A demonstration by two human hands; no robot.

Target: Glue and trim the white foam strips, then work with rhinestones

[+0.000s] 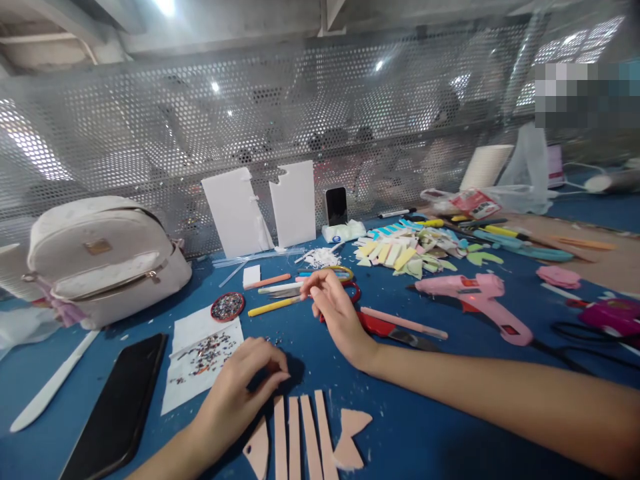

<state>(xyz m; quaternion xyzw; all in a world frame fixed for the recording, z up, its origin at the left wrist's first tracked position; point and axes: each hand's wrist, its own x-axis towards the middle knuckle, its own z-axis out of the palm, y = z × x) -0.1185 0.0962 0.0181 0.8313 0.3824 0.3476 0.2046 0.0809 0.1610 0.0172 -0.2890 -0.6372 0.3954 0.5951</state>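
My left hand hovers over the table just above cut pink foam pieces, its thumb and forefinger tips brought together. Anything between those tips is too small to make out. Below it lie several narrow pink strips, a fish-head shape with a dark eye and a tail shape. My right hand is raised over pens and scissors, fingers loosely bent and apart, with nothing visible in them. Beside my left hand, small dark beads are scattered on a white paper; a red-rimmed dish holds more.
A black phone and a white plastic knife lie left, before a white backpack. Right are a pink glue gun with its cord and a craft knife. Foam scraps pile behind, near a perforated metal screen.
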